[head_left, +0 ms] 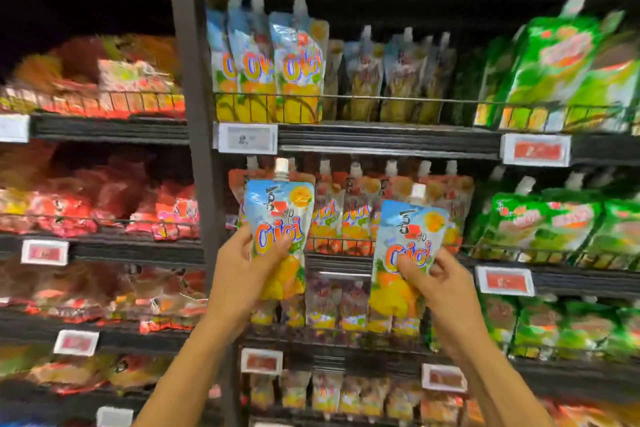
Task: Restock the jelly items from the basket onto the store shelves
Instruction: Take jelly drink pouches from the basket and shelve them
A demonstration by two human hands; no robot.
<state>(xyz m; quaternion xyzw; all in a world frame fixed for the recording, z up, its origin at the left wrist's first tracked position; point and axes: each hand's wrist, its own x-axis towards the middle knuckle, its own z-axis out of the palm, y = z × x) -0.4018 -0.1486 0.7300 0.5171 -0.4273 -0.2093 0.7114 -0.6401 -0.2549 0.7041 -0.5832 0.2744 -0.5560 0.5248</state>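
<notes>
I hold two blue-and-yellow spouted jelly pouches upright in front of the shelves. My left hand (pixel 239 262) grips the lower half of the left pouch (pixel 278 215). My right hand (pixel 440 282) grips the right pouch (pixel 408 239), which tilts slightly right. Three matching pouches (pixel 273 69) stand at the left end of the upper shelf (pixel 381 139) behind a wire rail. The basket is out of view.
Beside the matching pouches on that shelf stand brownish pouches (pixel 391 76), set further back, then green packs (pixel 561 69). Orange-red pouches (pixel 349 211) fill the shelf behind my hands. Red snack bags (pixel 104 208) crowd the left bay past a grey upright post (pixel 194 87).
</notes>
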